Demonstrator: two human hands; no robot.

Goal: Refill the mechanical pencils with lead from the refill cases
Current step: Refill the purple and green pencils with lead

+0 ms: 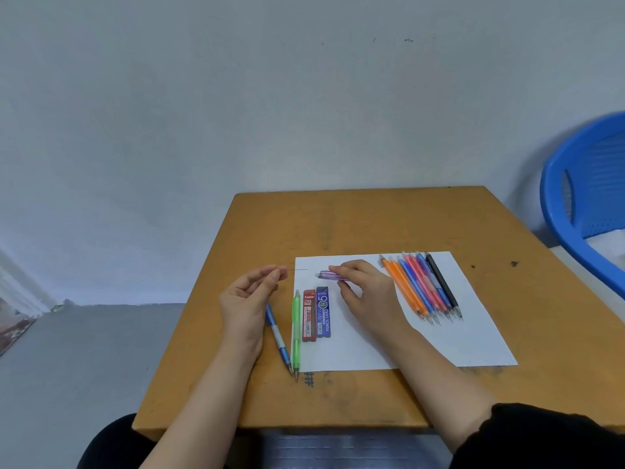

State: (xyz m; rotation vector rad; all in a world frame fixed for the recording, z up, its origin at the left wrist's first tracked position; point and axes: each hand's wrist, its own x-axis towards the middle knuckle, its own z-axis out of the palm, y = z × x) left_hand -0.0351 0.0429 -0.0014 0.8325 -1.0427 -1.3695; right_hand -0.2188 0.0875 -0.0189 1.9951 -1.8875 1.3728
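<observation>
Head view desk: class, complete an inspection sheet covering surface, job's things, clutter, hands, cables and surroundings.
Surface: wooden table with white paper sheet on it.
Job's things: red refill case and blue refill case on sheet; green pencil and blue pencil at its left edge; row of pencils on its right.
Clutter: nothing seen.
Hands: left hand pinches thin lead; right hand holds purple pencil.
Cables: nothing seen.
Surroundings: blue plastic chair at right, grey wall.

Only one end of the purple pencil (329,275) shows; the rest is hidden inside the right hand (367,289). The hair-thin lead (299,269) vanishes between the fingertips of the left hand (248,296), which also covers the top of the blue pencil (279,336). Between the hands, the fine print on the red case (309,314) is unreadable. Far right of the right hand, the chair (581,198) is cut off.
</observation>
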